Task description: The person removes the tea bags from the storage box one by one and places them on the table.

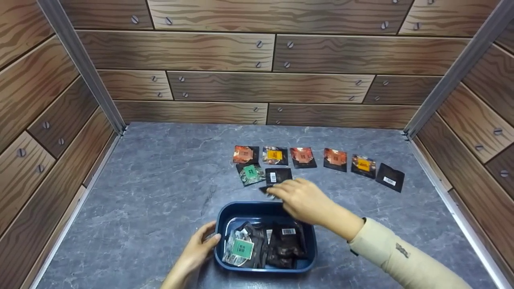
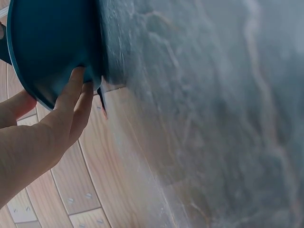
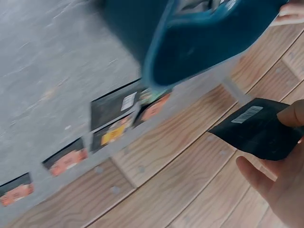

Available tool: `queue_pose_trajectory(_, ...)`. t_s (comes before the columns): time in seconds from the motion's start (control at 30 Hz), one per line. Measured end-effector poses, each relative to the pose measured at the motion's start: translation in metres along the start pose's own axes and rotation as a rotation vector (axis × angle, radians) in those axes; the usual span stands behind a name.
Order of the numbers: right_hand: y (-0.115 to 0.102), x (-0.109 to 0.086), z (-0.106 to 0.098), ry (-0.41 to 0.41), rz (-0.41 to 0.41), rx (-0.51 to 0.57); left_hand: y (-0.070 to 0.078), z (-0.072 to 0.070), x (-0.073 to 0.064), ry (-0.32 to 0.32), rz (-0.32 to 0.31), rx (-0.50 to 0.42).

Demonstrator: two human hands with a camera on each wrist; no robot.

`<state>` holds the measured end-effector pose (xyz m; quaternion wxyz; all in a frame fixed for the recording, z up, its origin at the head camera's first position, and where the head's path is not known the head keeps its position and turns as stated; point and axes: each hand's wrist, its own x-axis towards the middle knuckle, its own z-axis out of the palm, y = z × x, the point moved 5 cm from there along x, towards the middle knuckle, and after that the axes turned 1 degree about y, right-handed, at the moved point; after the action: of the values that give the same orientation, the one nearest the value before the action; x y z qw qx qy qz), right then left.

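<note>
My right hand (image 1: 303, 200) pinches a black sachet (image 3: 259, 128) between thumb and fingers, just beyond the far rim of a blue plastic bin (image 1: 265, 269). A white barcode label shows on the sachet in the right wrist view. With thumb at the rim and fingers against the outer wall, my left hand (image 1: 198, 247) holds the bin's left side. Inside the bin lie several dark sachets (image 1: 287, 245) and one with a green label (image 1: 242, 249). On the table beyond it, a green-labelled sachet (image 1: 251, 174) lies beside a barcode-side-up black sachet (image 1: 278, 176).
Along the back runs a row of sachets: orange-red (image 1: 246, 154), yellow (image 1: 275, 155), two more orange-red, another yellow (image 1: 364, 165) and a black one (image 1: 390, 177) at the right end. Wood-patterned panels (image 1: 225, 86) enclose the grey marbled table (image 1: 160, 192) at the back and sides.
</note>
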<state>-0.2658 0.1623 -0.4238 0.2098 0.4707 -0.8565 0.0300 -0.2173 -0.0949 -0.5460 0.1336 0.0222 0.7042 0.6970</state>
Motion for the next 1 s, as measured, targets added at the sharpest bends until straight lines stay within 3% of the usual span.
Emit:
queue_pose_trajectory(0.23, 0.045, -0.016, 0.011, -0.006, 0.142, 0.042, 0.001, 0.0, -0.002, -0.008, 0.027, 0.009)
queue_pose_trajectory(0.57, 0.1, -0.048, 0.039, -0.063, 0.274, -0.013, 0.0, -0.001, -0.001, -0.01, 0.012, 0.017)
queue_pose_trajectory(0.8, 0.116, -0.052, 0.053, -0.102, 0.326, -0.054, 0.001, -0.001, 0.0, -0.01, 0.018, 0.031)
queue_pose_trajectory(1.0, 0.115, -0.049, 0.067, -0.107, 0.281, -0.097, 0.0, -0.001, 0.0, -0.004, 0.018, 0.037)
